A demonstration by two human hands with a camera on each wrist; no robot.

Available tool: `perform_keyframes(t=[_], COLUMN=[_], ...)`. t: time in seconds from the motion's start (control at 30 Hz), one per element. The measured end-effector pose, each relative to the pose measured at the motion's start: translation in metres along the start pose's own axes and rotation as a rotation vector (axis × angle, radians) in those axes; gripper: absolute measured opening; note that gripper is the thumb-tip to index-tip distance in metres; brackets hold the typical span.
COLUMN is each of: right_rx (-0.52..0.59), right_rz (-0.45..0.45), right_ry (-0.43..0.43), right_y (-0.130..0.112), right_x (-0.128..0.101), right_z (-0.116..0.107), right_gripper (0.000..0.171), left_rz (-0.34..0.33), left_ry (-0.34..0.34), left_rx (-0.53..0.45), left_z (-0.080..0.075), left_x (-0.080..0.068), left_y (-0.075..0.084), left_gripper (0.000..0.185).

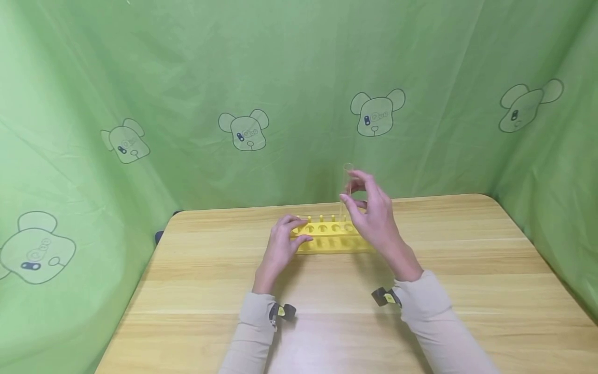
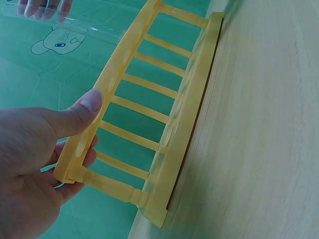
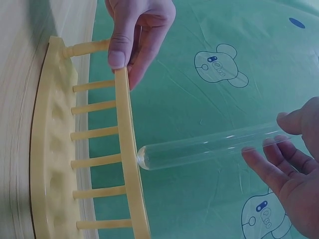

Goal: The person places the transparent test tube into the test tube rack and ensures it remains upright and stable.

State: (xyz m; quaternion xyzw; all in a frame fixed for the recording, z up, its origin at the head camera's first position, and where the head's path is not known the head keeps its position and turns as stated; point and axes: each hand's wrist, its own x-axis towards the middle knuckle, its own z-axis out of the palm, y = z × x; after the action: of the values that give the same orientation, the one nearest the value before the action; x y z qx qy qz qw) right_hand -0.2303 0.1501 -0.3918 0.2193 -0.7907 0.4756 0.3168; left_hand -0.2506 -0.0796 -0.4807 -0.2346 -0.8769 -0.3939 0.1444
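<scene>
A yellow test tube rack [image 1: 327, 248] stands on the table, with a row of round holes along its top plate. My left hand [image 1: 282, 241] grips the rack's left end, thumb on the near side of the top plate and fingers beyond it. Between thumb and fingers, my right hand [image 1: 376, 215] holds a clear test tube [image 3: 199, 149] near its upper end. In the right wrist view the tube's rounded bottom is right at the top plate [image 3: 127, 124]; whether it touches or has entered a hole, I cannot tell. The rack's right end is partly hidden behind my right hand in the head view.
The wood-grain table [image 1: 327, 332] reaches back to a green curtain [image 1: 299, 62] printed with bear heads, which also hangs at both sides. Thin pegs [image 1: 321, 218] stick up along the rack's far side. Each wrist wears a small black camera [image 1: 386, 297].
</scene>
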Motion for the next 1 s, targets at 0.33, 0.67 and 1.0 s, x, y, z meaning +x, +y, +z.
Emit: perform_keyframes(t=[0.33,0.67,1.0], right_rx=[0.004,0.009,0.023], right_rz=[-0.003,0.0,-0.01], right_ry=[-0.004,-0.003,-0.016], right_y=[-0.0007,0.0001,-0.0003], right_x=[-0.0003,-0.0014,-0.0012], right_z=[0.003,0.0054,0.0086], right_gripper=[0.054,0.055,0.054], left_rz=[-0.006,-0.017,0.002], left_ry=[-0.004,-0.01,-0.001], left_rx=[-0.007,-0.007,-0.005], left_z=[-0.0009,-0.0009,-0.0005], left_x=[-0.0007,-0.0013,-0.0006], left_y=[0.0011,0.0008,0.0004], left_gripper=[0.042,0.042,0.042])
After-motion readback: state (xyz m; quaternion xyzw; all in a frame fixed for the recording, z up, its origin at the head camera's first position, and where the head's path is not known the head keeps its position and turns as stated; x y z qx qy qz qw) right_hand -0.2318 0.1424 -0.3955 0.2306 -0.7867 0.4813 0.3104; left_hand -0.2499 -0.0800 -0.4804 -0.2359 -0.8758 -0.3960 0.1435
